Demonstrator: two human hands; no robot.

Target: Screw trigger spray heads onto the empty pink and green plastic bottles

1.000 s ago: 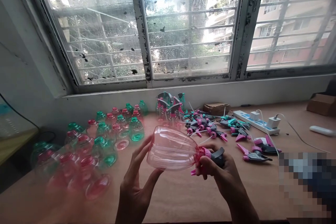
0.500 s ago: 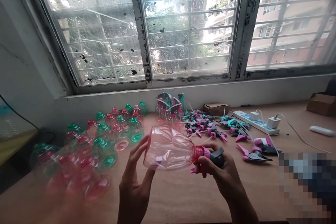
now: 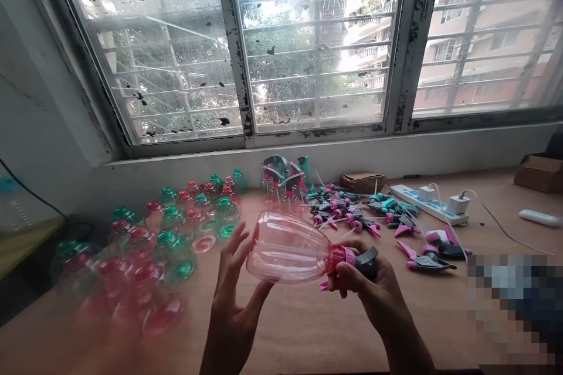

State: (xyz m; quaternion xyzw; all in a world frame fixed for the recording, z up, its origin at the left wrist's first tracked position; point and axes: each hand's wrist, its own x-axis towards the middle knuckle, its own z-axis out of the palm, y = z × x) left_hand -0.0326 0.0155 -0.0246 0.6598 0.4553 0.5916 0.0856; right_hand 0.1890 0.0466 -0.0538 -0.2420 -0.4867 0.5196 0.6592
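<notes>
A clear pink spray bottle lies sideways in the air above the table, its base to the left and its neck to the right. My right hand is closed around the pink and dark grey trigger sprayer, which sits at the bottle's neck. At the base end, my left hand has its fingers spread apart. Its thumb tip is by the bottle's lower edge; whether it touches, I cannot tell. Some right-hand fingers are hidden behind the sprayer.
Several open pink and green bottles stand on the left of the table. Loose trigger sprayers are heaped behind my right hand. Bottles fitted with sprayers stand near the wall. A power strip and cardboard box are at right.
My left hand's fingers have spread and come off the bottle's base. The bottle has turned about its long axis and shifted slightly right. My right hand keeps its hold on the sprayer.
</notes>
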